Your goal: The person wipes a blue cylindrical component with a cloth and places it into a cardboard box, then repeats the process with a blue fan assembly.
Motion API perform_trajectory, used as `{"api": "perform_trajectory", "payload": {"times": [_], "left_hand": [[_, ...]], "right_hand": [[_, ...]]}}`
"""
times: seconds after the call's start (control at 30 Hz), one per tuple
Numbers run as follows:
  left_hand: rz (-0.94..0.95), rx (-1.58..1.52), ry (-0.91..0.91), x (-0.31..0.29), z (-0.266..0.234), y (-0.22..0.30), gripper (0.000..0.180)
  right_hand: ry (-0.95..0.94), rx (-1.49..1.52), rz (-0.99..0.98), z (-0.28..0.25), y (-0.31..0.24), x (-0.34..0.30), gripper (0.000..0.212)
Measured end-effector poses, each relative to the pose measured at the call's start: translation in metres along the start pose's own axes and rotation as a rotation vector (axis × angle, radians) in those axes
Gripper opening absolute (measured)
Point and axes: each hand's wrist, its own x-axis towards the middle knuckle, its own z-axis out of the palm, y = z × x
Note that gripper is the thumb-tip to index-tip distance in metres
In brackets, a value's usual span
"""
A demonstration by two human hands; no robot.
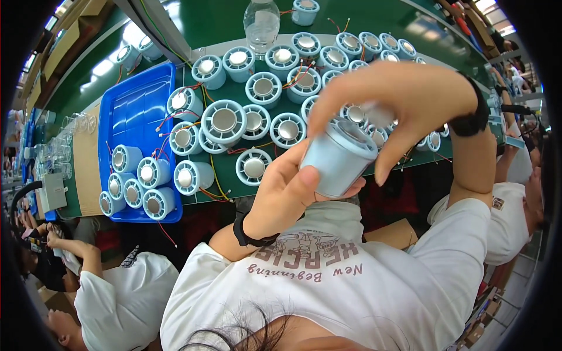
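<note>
Pale blue plastic forms the cylindrical housing [338, 159] that I hold close to my chest, below the near edge of the green bench [222, 23]. Head view: my left hand [285, 193] wraps the housing from below, thumb pressed on its side wall, fingers curled behind it. My right hand [398, 96] arches over the open top end, fingertips bent down onto the rim and thumb hanging beside the wall; what the fingertips pinch, if anything, is hidden. Both wrists carry black bands. On the bench, many similar round housings [224, 120] with metal centres and coloured wires stand close together. A blue tray [137, 105] at my left holds more. A clear bottle [261, 23] stands beyond them.
</note>
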Motion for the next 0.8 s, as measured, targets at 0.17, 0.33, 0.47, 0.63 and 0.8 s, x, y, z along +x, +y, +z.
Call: {"api": "perform_trajectory", "payload": {"times": [0.17, 0.33, 0.47, 0.63, 0.8], "left_hand": [[-0.067, -0.285, 0.017, -0.004, -0.008, 0.004, 0.079], [0.014, -0.191, 0.115, -0.008, -0.008, 0.012, 0.087], [0.05, -0.111, 0.165, -0.01, -0.005, 0.017, 0.093], [0.053, -0.09, 0.183, -0.013, -0.004, 0.019, 0.095], [0.022, -0.125, 0.156, -0.014, -0.002, 0.017, 0.098]], "right_hand": [[0.413, -0.059, 0.769, -0.062, 0.047, 0.006, 0.068], [0.405, -0.411, 1.047, -0.064, 0.202, 0.009, 0.085], [0.573, -0.411, 1.018, -0.057, 0.257, 0.003, 0.085], [0.459, -0.463, 1.091, -0.073, 0.218, 0.006, 0.08], [0.562, -0.383, 0.953, -0.07, 0.154, 0.002, 0.072]]}}
